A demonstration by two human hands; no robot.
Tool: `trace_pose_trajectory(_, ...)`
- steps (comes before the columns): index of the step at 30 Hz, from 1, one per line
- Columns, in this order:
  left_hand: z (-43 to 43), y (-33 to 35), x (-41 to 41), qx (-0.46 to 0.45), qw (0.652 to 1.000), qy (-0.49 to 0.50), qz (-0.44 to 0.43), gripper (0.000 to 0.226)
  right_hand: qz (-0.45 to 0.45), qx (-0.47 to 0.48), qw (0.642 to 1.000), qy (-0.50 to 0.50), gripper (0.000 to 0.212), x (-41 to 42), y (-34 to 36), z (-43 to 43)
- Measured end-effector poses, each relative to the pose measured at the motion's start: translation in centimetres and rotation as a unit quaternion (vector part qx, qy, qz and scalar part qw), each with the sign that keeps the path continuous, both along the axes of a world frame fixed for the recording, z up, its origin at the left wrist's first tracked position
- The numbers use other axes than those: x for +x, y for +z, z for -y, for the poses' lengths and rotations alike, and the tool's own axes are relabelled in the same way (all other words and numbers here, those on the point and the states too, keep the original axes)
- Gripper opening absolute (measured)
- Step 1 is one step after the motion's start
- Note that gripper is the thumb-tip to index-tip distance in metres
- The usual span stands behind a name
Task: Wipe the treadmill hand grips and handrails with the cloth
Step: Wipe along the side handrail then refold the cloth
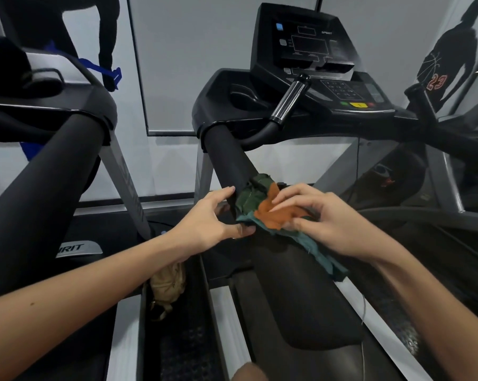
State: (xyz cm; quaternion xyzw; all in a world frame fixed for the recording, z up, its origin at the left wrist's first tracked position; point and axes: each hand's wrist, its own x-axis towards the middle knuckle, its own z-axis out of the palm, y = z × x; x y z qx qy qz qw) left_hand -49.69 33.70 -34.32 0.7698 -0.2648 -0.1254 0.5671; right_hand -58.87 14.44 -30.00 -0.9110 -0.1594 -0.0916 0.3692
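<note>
Your cloth (262, 207), the green and orange one, lies bunched across the padded left handrail (232, 158) of the treadmill, and that rail's long axis runs from near you up and away toward the console (306, 48). Your right hand (323, 215) sits on top of the cloth, fingers (287, 195) curled and pressing it onto the rail. Your left hand (210, 218) is just beside it on the left, fingers spread and half open, thumb touching the cloth's edge, gripping nothing firmly. The bare padding lies beyond your fingers, so the stroke wants to go far, along the rail.
</note>
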Motion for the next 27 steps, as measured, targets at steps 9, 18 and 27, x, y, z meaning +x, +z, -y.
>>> trace_pose_trajectory(9,-0.2,0.1,-0.3,-0.001,1.000,-0.001,0.006,0.094,-0.069,0.001,0.997,-0.019,0.058,10.2,0.1,-1.2)
trace_pose_trajectory(18,0.0,0.1,-1.3,-0.037,0.999,0.023,-0.001,0.065,0.043,0.020,0.997,-0.068,0.020,5.1,-0.5,-1.1)
trace_pose_trajectory(27,0.2,-1.4,-6.1,-0.064,0.994,0.070,0.051,0.056,0.061,0.049,0.996,-0.049,0.020,-6.3,-1.7,-1.0)
